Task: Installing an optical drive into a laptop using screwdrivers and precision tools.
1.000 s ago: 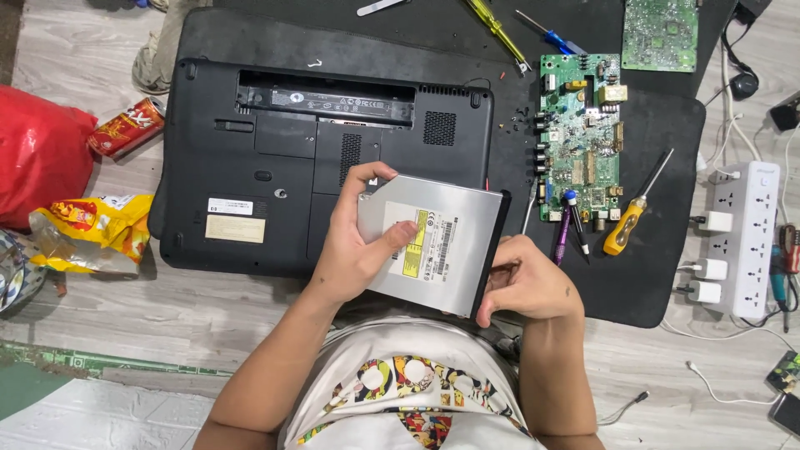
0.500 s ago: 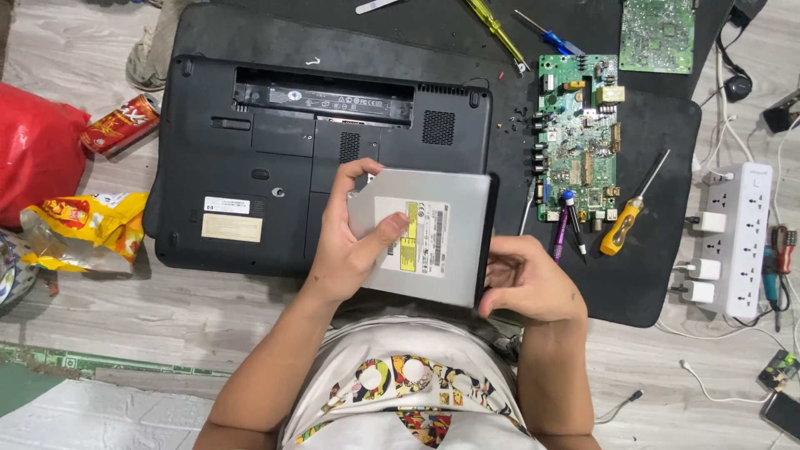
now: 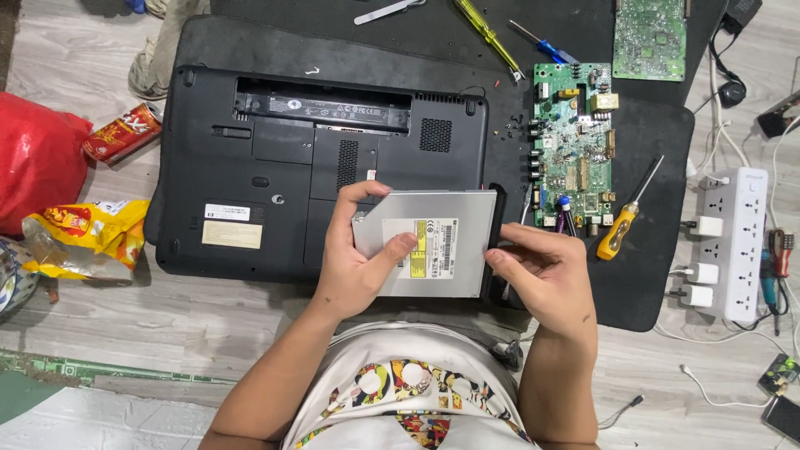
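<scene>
The silver disc drive (image 3: 429, 242) was tipped a second ago, and now it sits flat and level in both hands. It has turned a bit, so its long black front edge faces 3 o'clock. That makes it look lined up with the side of the black laptop (image 3: 321, 167), which lies upside down under it.

The left hand (image 3: 354, 254) holds the drive at its 9 o'clock edge, with the fingers curled over the top and the thumb pressed on the label. The right hand (image 3: 546, 271) pinches the black front edge with narrow fingers.

At 3 o'clock from the drive lies a green circuit board (image 3: 575, 142) on a black mat (image 3: 658, 250). An orange-handled screwdriver (image 3: 625, 221) lies just beside it. A white power strip (image 3: 737, 242) is farther out at 3 o'clock. A yellow snack bag (image 3: 83, 237) lies at 9 o'clock.

The slot in the laptop's side is hidden by the drive and the right hand, so maybe it is empty. The drive's underside cannot be seen.
</scene>
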